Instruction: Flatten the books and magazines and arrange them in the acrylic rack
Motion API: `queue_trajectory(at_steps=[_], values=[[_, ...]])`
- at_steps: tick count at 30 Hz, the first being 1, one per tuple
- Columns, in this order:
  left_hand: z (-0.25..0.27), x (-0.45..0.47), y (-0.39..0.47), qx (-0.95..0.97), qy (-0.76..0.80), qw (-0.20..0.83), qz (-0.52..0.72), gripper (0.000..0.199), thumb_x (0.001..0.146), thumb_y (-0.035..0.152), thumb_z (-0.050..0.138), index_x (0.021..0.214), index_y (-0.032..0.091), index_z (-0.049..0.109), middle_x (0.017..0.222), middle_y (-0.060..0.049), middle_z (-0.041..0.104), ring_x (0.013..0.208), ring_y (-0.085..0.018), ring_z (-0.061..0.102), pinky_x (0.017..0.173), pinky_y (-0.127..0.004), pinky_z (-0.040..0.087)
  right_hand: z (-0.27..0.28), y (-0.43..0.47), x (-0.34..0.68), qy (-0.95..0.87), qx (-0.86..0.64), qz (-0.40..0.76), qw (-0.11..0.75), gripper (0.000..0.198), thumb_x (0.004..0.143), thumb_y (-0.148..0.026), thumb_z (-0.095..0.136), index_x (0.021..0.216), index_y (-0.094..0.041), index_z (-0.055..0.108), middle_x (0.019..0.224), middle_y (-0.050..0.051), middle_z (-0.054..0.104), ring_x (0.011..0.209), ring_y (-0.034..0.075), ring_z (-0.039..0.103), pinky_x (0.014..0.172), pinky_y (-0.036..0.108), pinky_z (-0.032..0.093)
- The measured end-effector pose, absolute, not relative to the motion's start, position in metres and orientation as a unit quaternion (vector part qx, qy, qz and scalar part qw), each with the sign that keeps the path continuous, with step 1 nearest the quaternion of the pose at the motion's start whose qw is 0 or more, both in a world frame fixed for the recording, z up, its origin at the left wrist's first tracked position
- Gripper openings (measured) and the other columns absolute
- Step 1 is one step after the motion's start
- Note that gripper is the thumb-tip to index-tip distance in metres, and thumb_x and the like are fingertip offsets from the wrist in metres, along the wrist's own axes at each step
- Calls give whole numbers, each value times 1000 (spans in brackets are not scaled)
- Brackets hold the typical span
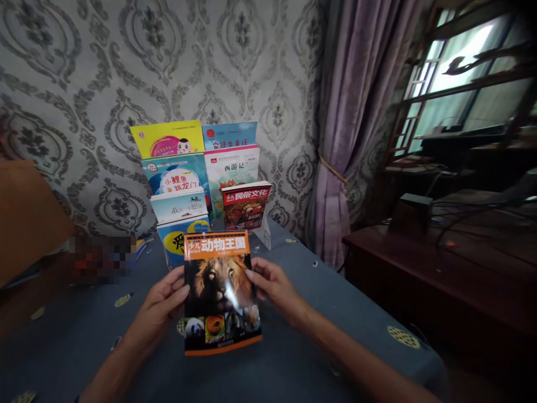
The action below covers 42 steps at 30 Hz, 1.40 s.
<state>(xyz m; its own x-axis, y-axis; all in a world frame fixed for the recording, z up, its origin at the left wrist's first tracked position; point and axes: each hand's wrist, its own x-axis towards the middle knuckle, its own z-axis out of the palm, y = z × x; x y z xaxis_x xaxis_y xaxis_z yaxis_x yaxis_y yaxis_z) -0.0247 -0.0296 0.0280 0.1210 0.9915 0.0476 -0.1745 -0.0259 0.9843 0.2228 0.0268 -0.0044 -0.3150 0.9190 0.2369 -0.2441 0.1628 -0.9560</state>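
Note:
Between my two hands is a book (pixel 220 285) with a lion on its cover and an orange title band, held upright facing me. My left hand (pixel 168 292) grips its left edge, thumb on the front. On the right edge my right hand (pixel 272 284) is closed the same way. Just behind it stands a tiered clear display rack (pixel 265 234) bearing several books. Its left column has a yellow book (pixel 168 137), a teal book (pixel 174 174), a pale book (pixel 178 208) and a blue book (pixel 170 238), the last partly hidden by the lion book. A red-titled book (pixel 245 208) stands lowest on the right.
A blue cloth with pineapple prints covers the table (pixel 319 324). Against the patterned wall hangs a tied purple curtain (pixel 335 140). To the right is a dark red cabinet (pixel 403 268) with cables on it; a brown cardboard box (pixel 29 218) is at far left.

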Motion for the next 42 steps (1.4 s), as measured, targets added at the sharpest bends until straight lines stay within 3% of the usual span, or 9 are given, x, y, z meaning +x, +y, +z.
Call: queue_trajectory(at_steps=[6,11,15,19,25,33,42], values=[[4,-14,-9,556,413,522,497,61,77,51,80,128,19,66,126,-14,71,119,-34,64,99,-40,52,-7,27,246,-681,-282,410,537,37,90,-58,60,87,-21,61,79,0,59,72,14,52,62,25,43],[8,-7,4,578,474,433,503,57,71,45,82,119,17,69,125,-13,71,119,-35,63,103,-41,49,-25,36,255,-698,-320,362,528,30,93,-50,56,83,-22,58,75,-1,56,68,15,51,59,27,44],[39,11,23,657,453,332,503,39,81,41,70,113,18,70,120,-10,72,115,-30,64,105,-40,47,-9,61,263,-694,-329,316,557,24,91,-45,56,90,-22,61,82,2,64,76,18,58,68,32,49],[71,34,51,723,463,146,491,25,90,31,56,110,20,67,111,-8,73,106,-27,65,98,-41,49,26,95,273,-679,-312,268,609,27,89,-43,57,105,-22,62,98,6,68,92,22,63,83,38,52],[106,56,91,737,435,-59,514,13,91,19,51,98,19,62,90,-4,68,88,-22,64,81,-34,50,73,142,279,-685,-267,117,668,17,94,-36,53,101,-23,60,97,5,66,91,21,62,82,37,52],[109,64,110,737,449,-112,492,11,91,15,51,81,21,51,75,0,57,73,-18,56,69,-30,45,72,186,276,-676,-265,90,682,17,96,-39,51,102,-23,56,96,5,65,89,21,62,83,39,53],[96,70,130,741,469,-138,460,17,88,8,53,79,22,49,77,-2,59,75,-19,59,72,-34,48,55,205,284,-690,-312,98,646,23,93,-34,49,110,-23,60,102,8,68,93,24,62,83,42,53]])
